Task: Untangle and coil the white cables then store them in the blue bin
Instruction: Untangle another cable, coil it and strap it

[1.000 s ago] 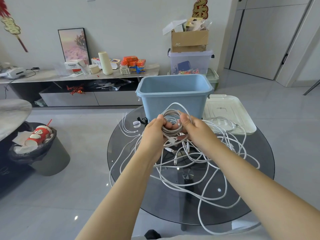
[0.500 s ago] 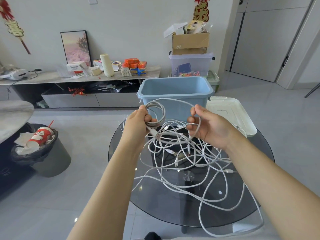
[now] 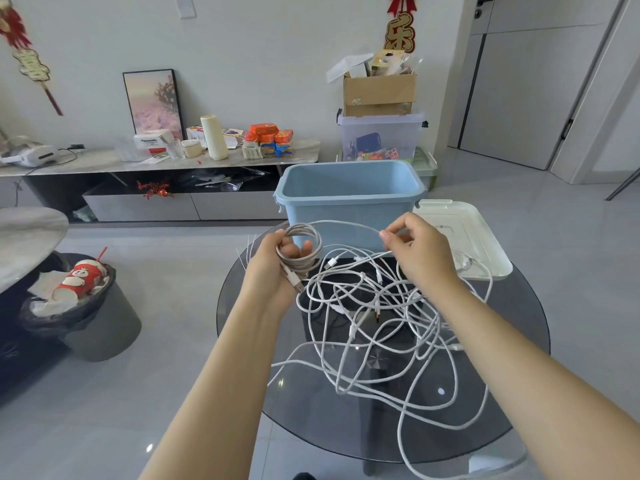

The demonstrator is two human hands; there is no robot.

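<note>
While the blue bin (image 3: 349, 202) stands at the far edge of the round glass table (image 3: 519, 393), I have both hands raised just in front of its near wall. My left hand (image 3: 273, 271) is curled round a small coil (image 3: 300, 251) of white cable: the loops run over my fingers, whose tips show through the middle of the ring, and a plug end hangs from the bottom of the coil against my palm. From the top of that coil one strand arcs across the front of the bin to my right hand (image 3: 419, 254), which pinches it between thumb and fingertips, to the right of the coil and at about the same height. Below and between my hands, on the near side of the bin, the loose cables (image 3: 374, 327) lie in a tangle on the glass, with some loops hanging over the table's near edge. A white lid (image 3: 485, 251) lies flat to the right of the bin, just beside it; a thin cable end rests on it.
</note>
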